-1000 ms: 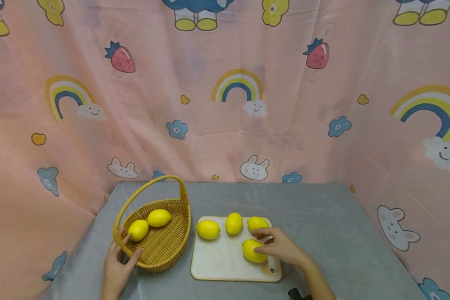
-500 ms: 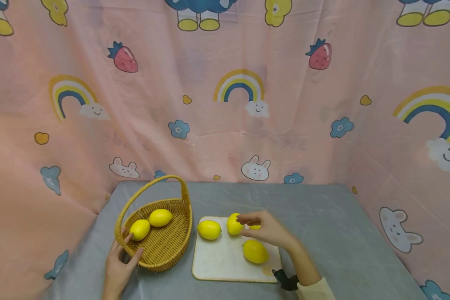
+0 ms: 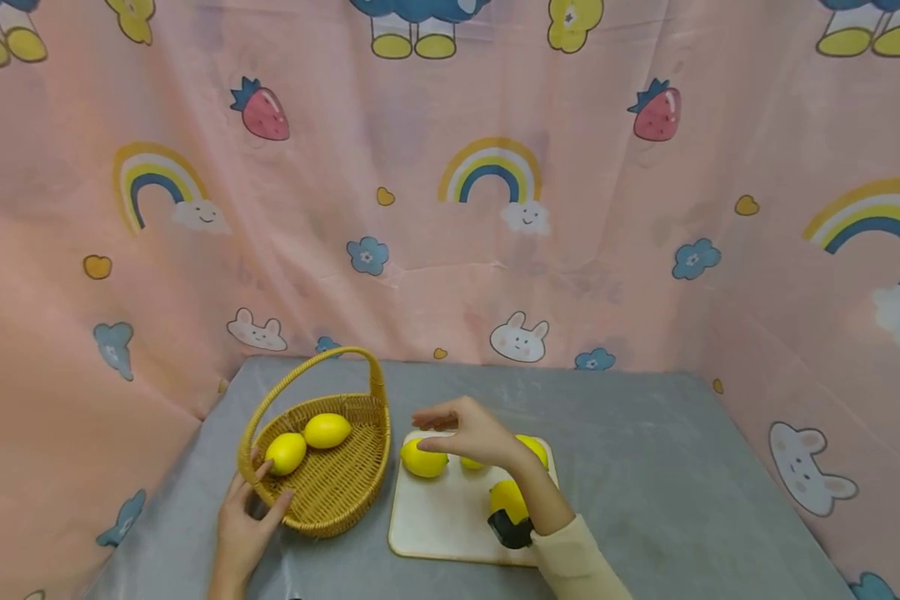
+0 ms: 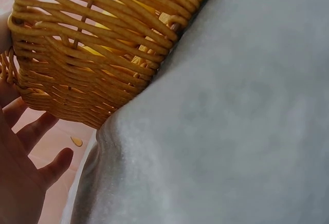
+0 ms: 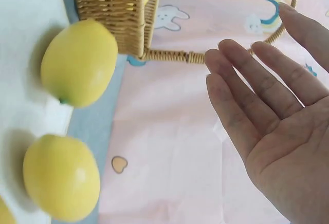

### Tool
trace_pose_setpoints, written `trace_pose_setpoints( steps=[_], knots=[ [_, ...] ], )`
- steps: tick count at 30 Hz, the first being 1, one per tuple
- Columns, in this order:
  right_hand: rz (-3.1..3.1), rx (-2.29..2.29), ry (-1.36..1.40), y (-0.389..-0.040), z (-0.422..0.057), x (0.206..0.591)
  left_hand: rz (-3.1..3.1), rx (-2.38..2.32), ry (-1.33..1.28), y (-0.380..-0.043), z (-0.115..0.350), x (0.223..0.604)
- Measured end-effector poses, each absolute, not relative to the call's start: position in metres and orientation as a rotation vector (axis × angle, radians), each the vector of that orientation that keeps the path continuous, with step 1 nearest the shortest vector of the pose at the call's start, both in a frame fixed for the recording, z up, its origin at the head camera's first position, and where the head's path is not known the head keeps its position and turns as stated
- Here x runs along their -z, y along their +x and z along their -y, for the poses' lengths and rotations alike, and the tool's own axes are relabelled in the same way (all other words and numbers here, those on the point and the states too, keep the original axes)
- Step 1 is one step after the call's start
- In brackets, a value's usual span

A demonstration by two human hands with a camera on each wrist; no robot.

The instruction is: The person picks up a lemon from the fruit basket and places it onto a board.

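At the left, my left hand point(image 3: 244, 527) holds the near-left rim of a yellow wicker basket point(image 3: 333, 487), with a finger over the rim beside a lemon point(image 3: 286, 454). A second lemon point(image 3: 327, 431) lies behind it in the basket. My right hand point(image 3: 471, 433) hovers over the white cutting board point(image 3: 435, 529), palm down and fingers extended, holding nothing. Just below its fingers is the board's left lemon point(image 3: 422, 461). Another lemon point(image 3: 472, 463) is mostly hidden by this hand. The wrist partly covers a back-right lemon point(image 3: 534, 448) and a front lemon point(image 3: 506, 498).
A grey cloth point(image 3: 645, 483) covers the table. Behind and beside it hangs a pink curtain point(image 3: 405, 325) with cartoon prints. The basket's tall arched handle point(image 3: 285, 385) rises over its left side. A black strap piece point(image 3: 510, 531) sits at the right wrist.
My right hand has let go of the front lemon, risen and moved left across the board to above the left lemon. My left hand stays at the basket. The head view has shifted slightly.
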State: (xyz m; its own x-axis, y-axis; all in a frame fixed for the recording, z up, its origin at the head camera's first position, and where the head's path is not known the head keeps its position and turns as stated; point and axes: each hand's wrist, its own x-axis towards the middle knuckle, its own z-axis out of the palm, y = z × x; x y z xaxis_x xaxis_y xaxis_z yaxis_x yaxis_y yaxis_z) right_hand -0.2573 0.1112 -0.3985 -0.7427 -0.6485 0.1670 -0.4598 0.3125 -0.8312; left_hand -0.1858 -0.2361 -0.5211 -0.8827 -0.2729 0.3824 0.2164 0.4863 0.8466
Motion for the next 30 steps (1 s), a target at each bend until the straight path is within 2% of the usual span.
trace_pose_setpoints(
  steps=[18, 30],
  knots=[
    [-2.327, 1.270, -1.020, -0.290, -0.030, 0.390, 2.263, 1.376, 0.044, -0.186, 0.237, 0.519],
    [-2.401, 1.068, -1.041, -0.306, 0.007, 0.406, 2.269, 1.406, 0.046, -0.187, 0.237, 0.521]
  ],
)
